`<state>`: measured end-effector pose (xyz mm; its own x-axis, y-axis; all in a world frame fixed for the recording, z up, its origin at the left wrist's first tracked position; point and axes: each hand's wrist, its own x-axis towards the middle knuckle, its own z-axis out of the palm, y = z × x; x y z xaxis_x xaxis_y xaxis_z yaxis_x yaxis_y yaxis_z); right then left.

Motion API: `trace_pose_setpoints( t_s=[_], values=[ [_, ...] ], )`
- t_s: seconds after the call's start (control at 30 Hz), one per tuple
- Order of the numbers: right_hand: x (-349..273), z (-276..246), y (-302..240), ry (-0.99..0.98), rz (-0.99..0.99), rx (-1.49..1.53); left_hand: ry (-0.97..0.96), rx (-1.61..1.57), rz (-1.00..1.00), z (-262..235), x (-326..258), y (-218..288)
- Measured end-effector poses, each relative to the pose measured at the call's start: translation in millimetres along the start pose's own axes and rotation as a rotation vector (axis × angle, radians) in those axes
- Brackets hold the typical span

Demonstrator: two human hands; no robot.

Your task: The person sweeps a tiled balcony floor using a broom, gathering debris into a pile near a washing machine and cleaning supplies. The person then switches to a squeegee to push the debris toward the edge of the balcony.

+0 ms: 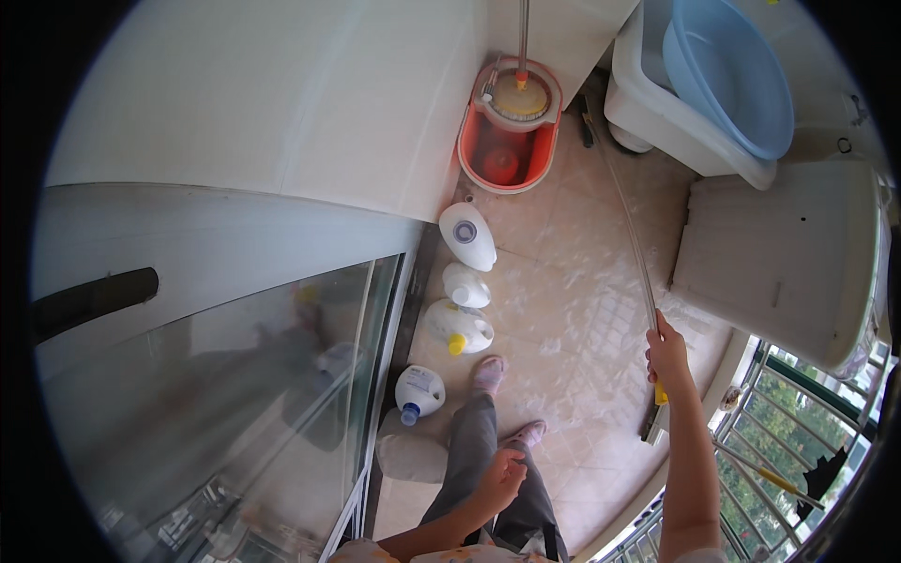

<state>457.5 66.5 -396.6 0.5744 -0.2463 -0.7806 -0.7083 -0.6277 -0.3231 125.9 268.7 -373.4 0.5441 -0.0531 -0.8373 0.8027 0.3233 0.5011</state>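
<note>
My right hand is wrapped round a long thin metal pole near its yellow end. The pole runs away from me over the wet-looking tiled floor. Its far end reaches a narrow dark head beside the white washtub; the kind of head is too small to make out. My left hand hangs in front of my legs with the fingers curled in and nothing visible in them.
A red spin-mop bucket with a mop stands far ahead by the wall. Several white plastic jugs line the glass door at left. To the right are a white washtub holding a blue basin, a white appliance and a railing.
</note>
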Motion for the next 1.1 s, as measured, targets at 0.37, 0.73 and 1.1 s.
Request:
trace_pose_setpoints(
  t_s=[0.37,0.73,1.1],
  values=[
    [100.9,38.0,-83.3,0.055,-0.181,-0.074,0.084,-0.028,-0.032,-12.9,-18.1,11.2],
    [25.7,43.2,-32.6,-0.158,0.177,0.717,0.019,-0.047,-0.180,-5.6,-28.4,17.6],
    [57.5,27.3,16.4,-0.254,0.243,0.842,0.058,0.280,0.192,-12.8,97.0,28.0]
  ],
)
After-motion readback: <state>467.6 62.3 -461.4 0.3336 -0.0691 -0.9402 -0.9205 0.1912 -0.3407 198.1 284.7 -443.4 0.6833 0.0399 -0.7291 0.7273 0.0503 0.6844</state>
